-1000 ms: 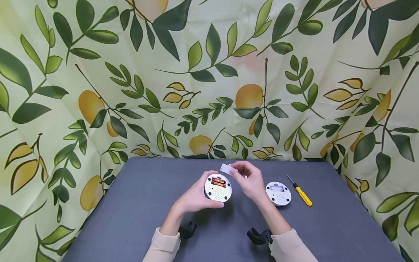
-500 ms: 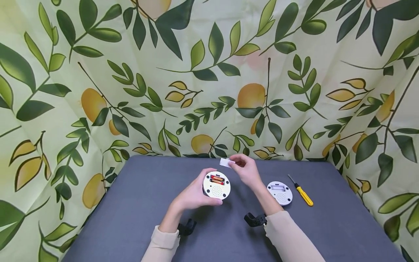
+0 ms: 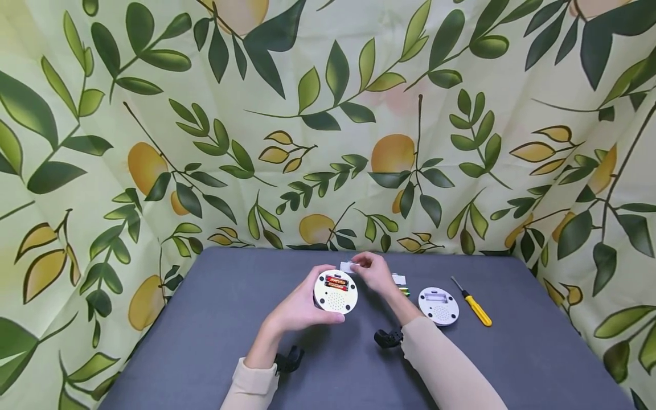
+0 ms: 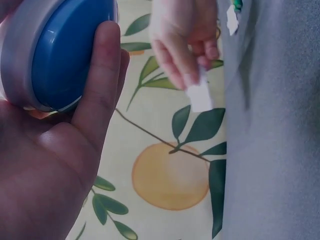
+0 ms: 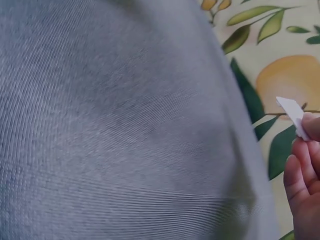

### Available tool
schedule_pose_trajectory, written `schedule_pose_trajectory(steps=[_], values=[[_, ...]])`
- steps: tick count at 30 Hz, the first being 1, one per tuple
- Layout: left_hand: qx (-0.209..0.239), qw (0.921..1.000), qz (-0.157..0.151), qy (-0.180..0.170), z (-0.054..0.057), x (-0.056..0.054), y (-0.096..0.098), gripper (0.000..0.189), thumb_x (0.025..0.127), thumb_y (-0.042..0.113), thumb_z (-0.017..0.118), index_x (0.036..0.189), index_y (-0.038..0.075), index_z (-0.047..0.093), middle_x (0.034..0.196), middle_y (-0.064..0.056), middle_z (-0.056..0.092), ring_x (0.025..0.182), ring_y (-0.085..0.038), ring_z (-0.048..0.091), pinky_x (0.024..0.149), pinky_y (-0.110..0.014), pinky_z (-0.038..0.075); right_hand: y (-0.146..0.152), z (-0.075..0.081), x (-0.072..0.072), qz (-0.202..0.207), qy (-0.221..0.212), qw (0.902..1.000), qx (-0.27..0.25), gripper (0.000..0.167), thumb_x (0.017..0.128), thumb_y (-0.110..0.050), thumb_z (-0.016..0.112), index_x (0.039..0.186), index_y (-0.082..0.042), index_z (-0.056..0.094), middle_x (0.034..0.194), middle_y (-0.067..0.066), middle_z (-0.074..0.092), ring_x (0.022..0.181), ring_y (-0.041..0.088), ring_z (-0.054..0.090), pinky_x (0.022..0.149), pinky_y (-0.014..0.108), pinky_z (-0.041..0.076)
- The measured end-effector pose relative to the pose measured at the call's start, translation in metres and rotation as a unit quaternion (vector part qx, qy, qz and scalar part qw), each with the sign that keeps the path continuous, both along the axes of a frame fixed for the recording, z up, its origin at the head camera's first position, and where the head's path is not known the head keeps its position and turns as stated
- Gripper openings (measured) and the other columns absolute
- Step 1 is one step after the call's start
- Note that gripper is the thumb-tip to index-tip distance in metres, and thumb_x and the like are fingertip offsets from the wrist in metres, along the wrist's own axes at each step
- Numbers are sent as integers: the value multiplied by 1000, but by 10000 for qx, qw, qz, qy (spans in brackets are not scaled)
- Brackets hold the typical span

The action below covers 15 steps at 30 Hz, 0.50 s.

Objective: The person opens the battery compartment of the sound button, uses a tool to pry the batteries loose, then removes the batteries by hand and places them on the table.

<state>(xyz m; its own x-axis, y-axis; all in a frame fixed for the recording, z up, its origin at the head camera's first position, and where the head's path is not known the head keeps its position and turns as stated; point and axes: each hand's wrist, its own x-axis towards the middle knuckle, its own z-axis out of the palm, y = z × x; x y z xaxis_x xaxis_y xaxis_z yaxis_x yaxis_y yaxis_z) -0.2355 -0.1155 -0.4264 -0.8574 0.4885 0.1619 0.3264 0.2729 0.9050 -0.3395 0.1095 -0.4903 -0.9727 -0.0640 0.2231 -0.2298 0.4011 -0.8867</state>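
My left hand [image 3: 302, 304] grips a round white device [image 3: 336, 300] by its edge, its perforated underside toward me. Two red-and-black batteries [image 3: 336, 283] lie side by side in its uncovered compartment. The other side of the device is a blue dome [image 4: 65, 52] in the left wrist view. Just beyond the device, my right hand [image 3: 376, 274] pinches a small white battery cover [image 3: 348, 267] between thumb and fingers. The cover [image 5: 292, 116] is held apart from the device, off the table.
A second round white device [image 3: 439, 310] lies at the right with its compartment bare. Beside it is a yellow-handled screwdriver [image 3: 477, 310]. Behind my right forearm lie another white cover [image 3: 398, 279] and green batteries [image 3: 405, 291]. A leaf-patterned cloth [image 3: 328, 142] backs the grey table [image 3: 215, 341].
My right hand rose a little, then came down and left with the cover still pinched. The white cover and green batteries behind that arm have come into sight. My left hand shifted slightly left.
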Motion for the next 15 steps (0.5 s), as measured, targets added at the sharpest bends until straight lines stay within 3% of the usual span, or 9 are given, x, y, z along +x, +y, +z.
schedule_pose_trajectory(steps=[7, 15], values=[[40, 10000, 1, -41, 1, -2, -2, 94, 72, 25, 93, 147, 19, 38, 128, -2, 58, 111, -19, 56, 98, -38, 42, -1, -15, -7, 19, -124, 9967, 796, 10, 89, -7, 76, 99, -4, 74, 84, 4, 66, 77, 17, 58, 71, 32, 47], [33, 10000, 46, -54, 1, -1, -3, 93, 72, 26, 94, 147, 22, 39, 127, -1, 59, 110, -18, 57, 98, -38, 42, -2, -24, -8, -63, -19, 9928, 1192, 8, 89, -6, 75, 97, -4, 74, 81, 4, 64, 76, 18, 57, 70, 35, 47]])
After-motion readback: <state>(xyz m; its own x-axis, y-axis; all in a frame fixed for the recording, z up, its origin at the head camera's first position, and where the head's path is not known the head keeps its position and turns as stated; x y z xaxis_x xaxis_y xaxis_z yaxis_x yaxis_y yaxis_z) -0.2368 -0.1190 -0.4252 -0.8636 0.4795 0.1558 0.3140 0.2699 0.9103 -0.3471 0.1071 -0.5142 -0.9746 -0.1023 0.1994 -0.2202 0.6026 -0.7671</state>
